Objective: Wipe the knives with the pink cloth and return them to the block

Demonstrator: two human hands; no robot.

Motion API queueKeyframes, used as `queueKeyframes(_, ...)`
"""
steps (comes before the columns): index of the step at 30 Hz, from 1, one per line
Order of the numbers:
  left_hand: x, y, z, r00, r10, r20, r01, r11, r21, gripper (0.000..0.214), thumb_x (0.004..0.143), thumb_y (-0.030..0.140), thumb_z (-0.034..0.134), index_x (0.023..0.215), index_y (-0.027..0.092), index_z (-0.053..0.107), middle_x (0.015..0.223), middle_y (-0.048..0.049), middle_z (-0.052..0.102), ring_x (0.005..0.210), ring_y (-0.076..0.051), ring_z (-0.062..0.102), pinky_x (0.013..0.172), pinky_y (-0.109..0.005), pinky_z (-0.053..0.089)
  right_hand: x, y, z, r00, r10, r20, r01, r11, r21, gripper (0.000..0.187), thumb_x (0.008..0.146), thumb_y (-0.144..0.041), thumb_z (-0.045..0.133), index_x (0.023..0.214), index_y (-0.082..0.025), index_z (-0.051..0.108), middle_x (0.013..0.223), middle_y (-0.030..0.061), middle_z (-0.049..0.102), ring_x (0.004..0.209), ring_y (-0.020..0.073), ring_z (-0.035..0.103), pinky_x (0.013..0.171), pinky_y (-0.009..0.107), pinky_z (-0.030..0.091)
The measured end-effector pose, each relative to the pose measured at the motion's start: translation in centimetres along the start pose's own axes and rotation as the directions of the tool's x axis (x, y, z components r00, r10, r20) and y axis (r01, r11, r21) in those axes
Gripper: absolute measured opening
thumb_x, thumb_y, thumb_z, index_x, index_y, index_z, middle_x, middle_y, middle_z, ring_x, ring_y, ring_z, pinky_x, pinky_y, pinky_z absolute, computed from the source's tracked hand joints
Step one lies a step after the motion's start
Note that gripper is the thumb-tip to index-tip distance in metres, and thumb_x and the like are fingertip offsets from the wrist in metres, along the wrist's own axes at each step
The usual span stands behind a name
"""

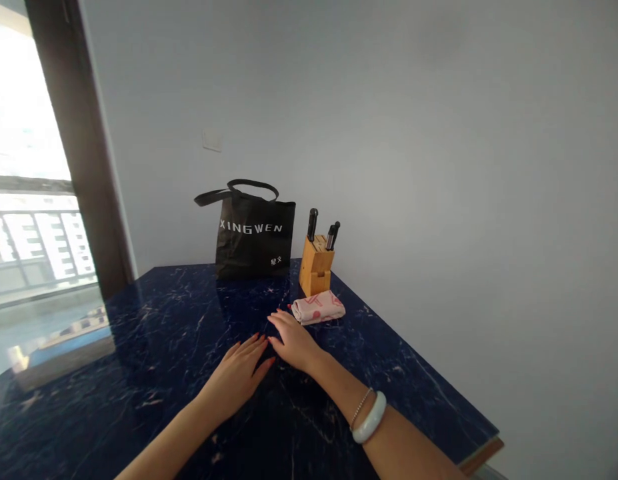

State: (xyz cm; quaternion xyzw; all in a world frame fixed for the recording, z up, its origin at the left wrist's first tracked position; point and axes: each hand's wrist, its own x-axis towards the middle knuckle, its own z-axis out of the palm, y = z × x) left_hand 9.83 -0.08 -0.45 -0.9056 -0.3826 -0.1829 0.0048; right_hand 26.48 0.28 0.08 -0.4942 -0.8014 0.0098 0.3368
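Note:
My left hand (236,377) lies flat on the dark blue marble countertop (369,353), fingers spread and holding nothing. My right hand (291,341) rests palm down just beyond it and a little to the right, its fingertips close to a folded pink-and-white cloth (317,307). Behind the cloth stands a bamboo knife block (316,267) with several dark knife handles. To its left is an upright black tote bag (253,243) printed "XINGWEN". A white bangle (369,417) and a thin beaded bracelet circle my right wrist.
The countertop's far side meets a pale grey wall (439,167), which carries a small white switch plate (211,140). A dark window frame (81,140) stands at the left, with balcony railings and buildings beyond. The countertop's right edge runs diagonally toward me.

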Motion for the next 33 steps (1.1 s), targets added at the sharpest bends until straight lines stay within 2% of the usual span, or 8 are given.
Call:
queueKeyframes(5, -0.2, -1.2, 0.2, 1.0, -0.017, 0.009, 0.017, 1.0, -0.003, 0.05, 0.087, 0.044, 0.028, 0.126, 0.016, 0.043, 0.132, -0.007, 0.041, 0.126, -0.02, 0.03, 0.104, -0.043, 0.021, -0.7, -0.5, 0.6, 0.981, -0.012, 0.195, 0.0, 0.998, 0.063, 0.049, 0.083, -0.02, 0.043, 0.128, -0.004, 0.037, 0.133, 0.0151, 0.037, 0.126, 0.0175, 0.027, 0.106, 0.03, 0.022)
queueKeyframes(9, -0.6, -1.8, 1.2, 0.995, -0.087, 0.053, 0.09, 0.994, -0.054, 0.053, 0.087, 0.045, 0.026, 0.128, 0.014, 0.039, 0.134, -0.0096, 0.037, 0.126, -0.021, 0.03, 0.103, -0.043, 0.024, -0.9, -0.5, 0.6, 0.96, 0.022, 0.279, -0.038, 0.998, 0.052, 0.047, 0.084, -0.022, 0.041, 0.126, -0.001, 0.039, 0.131, 0.0175, 0.039, 0.124, 0.0195, 0.031, 0.105, 0.03, 0.024)
queueKeyframes(14, -0.8, -1.7, 1.7, 0.994, -0.075, 0.083, 0.079, 0.996, -0.048, 0.048, 0.088, 0.044, 0.024, 0.124, 0.019, 0.046, 0.133, -0.0087, 0.04, 0.124, -0.022, 0.033, 0.101, -0.046, 0.025, -0.9, -0.5, 0.6, 0.957, 0.026, 0.289, -0.037, 0.999, 0.033, 0.045, 0.084, -0.022, 0.041, 0.126, -0.003, 0.041, 0.13, 0.0161, 0.04, 0.124, 0.0191, 0.033, 0.104, 0.031, 0.025)
queueKeyframes(20, -0.7, -1.6, 1.3, 0.993, -0.048, 0.103, 0.048, 0.999, 0.004, 0.051, 0.087, 0.045, 0.025, 0.127, 0.017, 0.041, 0.134, -0.0084, 0.038, 0.125, -0.02, 0.033, 0.103, -0.044, 0.024, -0.8, 0.0, 1.2, 0.96, 0.017, 0.28, -0.025, 0.999, 0.025, 0.045, 0.084, -0.024, 0.042, 0.126, -0.007, 0.041, 0.13, 0.0134, 0.041, 0.124, 0.0184, 0.033, 0.104, 0.031, 0.025)
queueKeyframes(28, -0.8, -1.6, 1.9, 0.999, -0.016, 0.042, 0.013, 0.998, 0.055, 0.05, 0.087, 0.041, 0.029, 0.125, 0.013, 0.044, 0.132, -0.0112, 0.04, 0.123, -0.021, 0.036, 0.102, -0.042, 0.026, -0.8, -0.3, 0.8, 0.956, 0.017, 0.292, -0.027, 0.999, 0.03, 0.046, 0.085, -0.023, 0.041, 0.125, -0.002, 0.041, 0.13, 0.0168, 0.041, 0.124, 0.0194, 0.033, 0.104, 0.029, 0.024)
queueKeyframes(33, -0.8, -1.7, 2.1, 1.0, -0.015, 0.014, 0.015, 0.999, 0.029, 0.048, 0.086, 0.039, 0.031, 0.124, 0.014, 0.046, 0.132, -0.0117, 0.041, 0.123, -0.022, 0.036, 0.102, -0.044, 0.026, -0.8, -0.4, 0.6, 0.958, 0.017, 0.288, -0.029, 0.999, 0.038, 0.045, 0.084, -0.023, 0.042, 0.125, -0.004, 0.042, 0.13, 0.0163, 0.041, 0.123, 0.0194, 0.033, 0.104, 0.031, 0.025)
